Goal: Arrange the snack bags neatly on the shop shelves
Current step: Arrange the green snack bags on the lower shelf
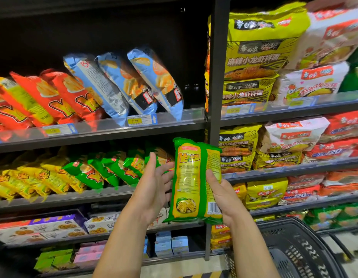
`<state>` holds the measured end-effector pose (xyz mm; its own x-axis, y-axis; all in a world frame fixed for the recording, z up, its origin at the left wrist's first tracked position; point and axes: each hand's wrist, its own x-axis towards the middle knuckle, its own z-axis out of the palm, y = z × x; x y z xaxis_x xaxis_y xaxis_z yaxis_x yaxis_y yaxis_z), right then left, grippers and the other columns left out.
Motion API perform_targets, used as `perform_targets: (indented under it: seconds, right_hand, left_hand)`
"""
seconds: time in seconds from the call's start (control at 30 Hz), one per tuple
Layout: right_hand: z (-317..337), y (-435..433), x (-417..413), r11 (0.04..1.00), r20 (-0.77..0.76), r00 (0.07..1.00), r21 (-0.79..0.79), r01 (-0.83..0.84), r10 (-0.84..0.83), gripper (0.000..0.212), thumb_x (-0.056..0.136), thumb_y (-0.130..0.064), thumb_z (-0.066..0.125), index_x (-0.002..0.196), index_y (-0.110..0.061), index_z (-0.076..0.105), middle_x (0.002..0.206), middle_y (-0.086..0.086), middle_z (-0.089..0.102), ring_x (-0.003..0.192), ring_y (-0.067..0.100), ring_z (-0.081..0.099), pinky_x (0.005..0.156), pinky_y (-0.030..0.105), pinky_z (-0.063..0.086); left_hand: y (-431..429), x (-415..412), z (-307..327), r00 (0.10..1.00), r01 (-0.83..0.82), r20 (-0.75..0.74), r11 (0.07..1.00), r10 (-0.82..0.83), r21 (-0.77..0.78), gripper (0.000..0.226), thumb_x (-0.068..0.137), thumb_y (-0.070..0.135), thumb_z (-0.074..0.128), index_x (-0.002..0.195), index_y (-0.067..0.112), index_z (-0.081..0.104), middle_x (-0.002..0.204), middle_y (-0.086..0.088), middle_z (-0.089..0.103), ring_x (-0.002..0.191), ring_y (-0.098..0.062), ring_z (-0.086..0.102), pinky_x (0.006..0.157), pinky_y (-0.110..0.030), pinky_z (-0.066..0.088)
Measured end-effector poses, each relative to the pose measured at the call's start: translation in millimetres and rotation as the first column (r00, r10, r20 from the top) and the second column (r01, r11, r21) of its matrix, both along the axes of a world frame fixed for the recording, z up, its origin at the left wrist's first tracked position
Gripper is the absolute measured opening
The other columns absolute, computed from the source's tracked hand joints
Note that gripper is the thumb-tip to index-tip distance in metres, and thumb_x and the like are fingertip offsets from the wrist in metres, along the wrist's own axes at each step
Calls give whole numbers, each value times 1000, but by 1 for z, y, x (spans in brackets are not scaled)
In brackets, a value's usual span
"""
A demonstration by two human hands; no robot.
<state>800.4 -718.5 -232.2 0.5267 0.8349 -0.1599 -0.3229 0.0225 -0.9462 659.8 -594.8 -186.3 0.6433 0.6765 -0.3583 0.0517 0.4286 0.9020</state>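
On the upper shelf at the left, red bags [53, 101] and then blue bags [124, 83] stood in leaning rows, with bare shelf to the right of the last blue one. Below them, yellow bags [29, 177] ran into a green row [105, 169], also leaning and a little ragged at its right end.

In front of that end, the left hand [154, 187] was spread, fingers nearly straight, lying against the left edge of a green bag [194, 181] without closing on it. The bag was upright in the air before the shelf post, back side facing out, not yet on any shelf. The right hand [222, 193] grasped its lower right edge, thumb on the front.

Further right, noodle packs [260, 47] filled their shelves, and a basket [294, 247] sat low at the right; what it contained could not be made out.

Most stock looked placed. This bag probably belonged with the green row, and the leaning rows likely wanted straightening after it.
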Motion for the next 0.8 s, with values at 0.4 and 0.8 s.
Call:
perform_targets:
  seconds: [0.4,0.8]
  right_hand:
    - [26,-5,5,993,0,995,-75,-96,97,76,94,-78,27,129,-26,70,120,8,78,105,21,76,89,43,61]
    - [36,-13,-3,986,285,946,-100,-134,157,55,80,-63,68,125,-32,64,119,-11,78,104,4,75,91,30,59]
  left_hand:
    - [-7,8,-16,995,-23,-97,996,31,89,83,79,90,57,137,32,68,133,-3,74,119,-28,73,109,-55,52]
    - [-17,5,-9,999,-51,2,942,54,332,53,90,65,58,130,31,65,121,6,78,115,-19,74,106,-55,54]
